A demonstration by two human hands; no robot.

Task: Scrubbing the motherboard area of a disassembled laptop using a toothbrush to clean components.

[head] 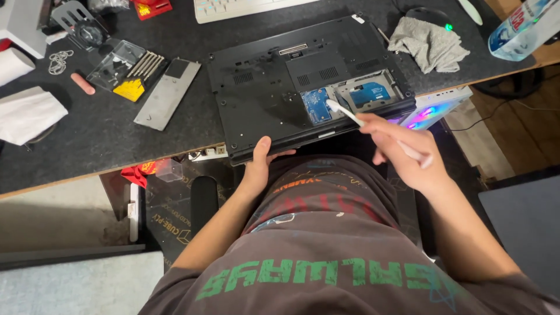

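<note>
Laptop [291, 81] upside down, frame centre, bay open | your left hand [259, 163] pinches its near edge, steadying it | your right hand [402, 149] fingers pressed around white swab [373, 131], tip on blue board [318, 105]

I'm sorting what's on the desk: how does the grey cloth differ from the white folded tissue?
The grey cloth lies crumpled at the desk's far right; the white tissue lies folded flat at the left edge. The cloth looks thicker and textured, the tissue smooth. Neither is touched by a hand.
</note>
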